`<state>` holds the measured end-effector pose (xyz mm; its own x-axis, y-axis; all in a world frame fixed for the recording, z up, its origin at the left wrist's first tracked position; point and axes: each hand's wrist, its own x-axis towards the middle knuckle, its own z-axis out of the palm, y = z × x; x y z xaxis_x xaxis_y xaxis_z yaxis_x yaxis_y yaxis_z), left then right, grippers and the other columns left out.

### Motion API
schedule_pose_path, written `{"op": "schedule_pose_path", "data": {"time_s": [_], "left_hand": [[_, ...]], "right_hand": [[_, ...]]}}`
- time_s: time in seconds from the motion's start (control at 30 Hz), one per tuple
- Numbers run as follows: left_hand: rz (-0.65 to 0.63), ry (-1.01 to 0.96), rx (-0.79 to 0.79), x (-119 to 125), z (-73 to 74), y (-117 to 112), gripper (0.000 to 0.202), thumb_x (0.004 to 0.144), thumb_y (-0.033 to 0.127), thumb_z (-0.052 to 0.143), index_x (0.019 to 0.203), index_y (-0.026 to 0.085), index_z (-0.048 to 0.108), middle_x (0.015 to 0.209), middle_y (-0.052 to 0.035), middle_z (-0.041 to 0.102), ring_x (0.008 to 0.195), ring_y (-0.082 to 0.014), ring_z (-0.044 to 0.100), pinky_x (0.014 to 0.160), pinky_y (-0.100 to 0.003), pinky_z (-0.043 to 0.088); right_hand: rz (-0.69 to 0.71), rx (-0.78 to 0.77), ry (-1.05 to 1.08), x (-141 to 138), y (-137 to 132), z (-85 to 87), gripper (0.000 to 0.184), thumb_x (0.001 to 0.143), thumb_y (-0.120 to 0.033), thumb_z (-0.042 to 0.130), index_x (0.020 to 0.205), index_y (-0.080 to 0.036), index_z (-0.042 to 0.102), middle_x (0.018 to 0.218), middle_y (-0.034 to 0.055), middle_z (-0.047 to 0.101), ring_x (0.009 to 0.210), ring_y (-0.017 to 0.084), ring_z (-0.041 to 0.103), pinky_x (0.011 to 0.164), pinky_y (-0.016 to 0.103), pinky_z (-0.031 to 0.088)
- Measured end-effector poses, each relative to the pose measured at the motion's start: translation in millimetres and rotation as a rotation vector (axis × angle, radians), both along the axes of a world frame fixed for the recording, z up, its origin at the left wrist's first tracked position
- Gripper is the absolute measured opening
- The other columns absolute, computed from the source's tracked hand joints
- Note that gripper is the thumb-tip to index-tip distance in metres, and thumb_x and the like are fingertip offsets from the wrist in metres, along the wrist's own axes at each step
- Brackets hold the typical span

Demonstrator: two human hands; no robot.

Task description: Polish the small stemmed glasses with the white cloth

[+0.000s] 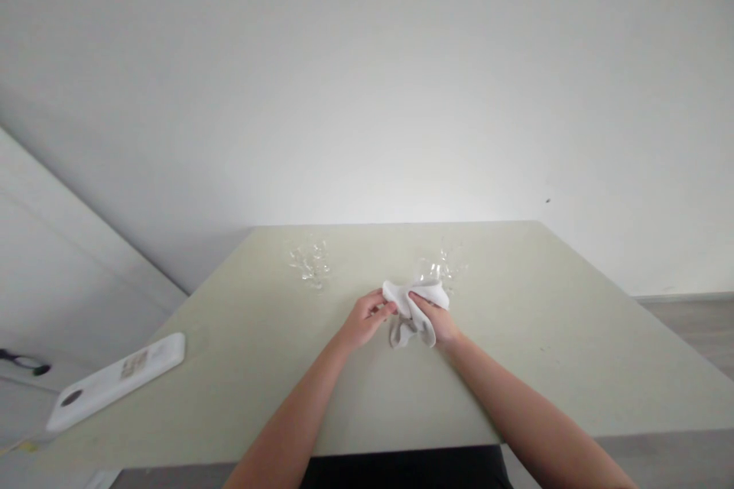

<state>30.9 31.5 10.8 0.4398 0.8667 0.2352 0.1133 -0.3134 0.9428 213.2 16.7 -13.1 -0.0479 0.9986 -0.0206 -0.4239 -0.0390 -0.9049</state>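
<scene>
A white cloth (414, 304) is bunched up above the middle of the table, its lower folds hanging loose. My right hand (436, 317) grips it from the right, thumb laid over the fabric. At the cloth's left edge, my left hand (370, 313) is closed, with thumb and fingers pinching there. Whether anything is wrapped inside the folds is hidden. Just behind the cloth is a group of clear, shiny transparent pieces (440, 267), partly covered by it. Another cluster of similar clear pieces (311, 263) lies farther left; their exact kind is hard to make out.
The pale greenish table (241, 367) reaches back to a white wall (367, 92). On its left edge lies a long white case-like object (120, 380) with a dark round spot. Beyond that edge, a black looped item (26, 361) is visible.
</scene>
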Motion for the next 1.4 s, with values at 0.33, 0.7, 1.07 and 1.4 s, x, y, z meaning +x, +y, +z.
{"op": "schedule_pose_path", "data": {"time_s": [0.33,0.7,1.07,1.4], "left_hand": [[-0.021,-0.180,-0.098,-2,-0.2,0,0.056,0.060,0.046,0.086,0.099,0.018,0.058,0.093,-0.0050,0.061,0.080,-0.0160,0.059,0.067,-0.023,0.044],[-0.075,-0.375,-0.219,-3,0.7,1,0.066,0.065,0.042,0.085,0.121,0.017,0.059,0.103,-0.0081,0.065,0.092,-0.0204,0.061,0.080,-0.028,0.045],[-0.118,-0.386,-0.218,-6,-1.5,2,0.056,0.074,0.036,0.078,0.123,0.019,0.058,0.112,-0.0092,0.065,0.102,-0.0230,0.062,0.090,-0.034,0.045],[-0.052,-0.384,-0.207,-2,-1.2,3,0.057,0.069,0.036,0.082,0.117,0.019,0.056,0.108,-0.0088,0.064,0.095,-0.0205,0.063,0.084,-0.031,0.048]], "right_hand": [[0.413,0.230,-0.235,-11,-15,-0.9,0.042,0.075,-0.035,0.077,0.114,-0.021,0.067,0.108,0.0042,0.071,0.100,0.021,0.066,0.095,0.035,0.050],[0.424,-0.008,-0.184,-9,-19,0.2,0.050,0.063,-0.042,0.085,0.104,-0.019,0.070,0.099,0.0033,0.074,0.092,0.019,0.067,0.089,0.030,0.051],[0.441,-0.108,-0.180,-8,-22,9.3,0.046,0.056,-0.043,0.088,0.090,-0.018,0.072,0.087,0.0026,0.072,0.083,0.019,0.065,0.082,0.031,0.051],[0.441,-0.048,-0.214,-8,-19,3.7,0.045,0.062,-0.042,0.085,0.098,-0.019,0.070,0.091,0.0028,0.072,0.086,0.020,0.065,0.085,0.033,0.050]]}}
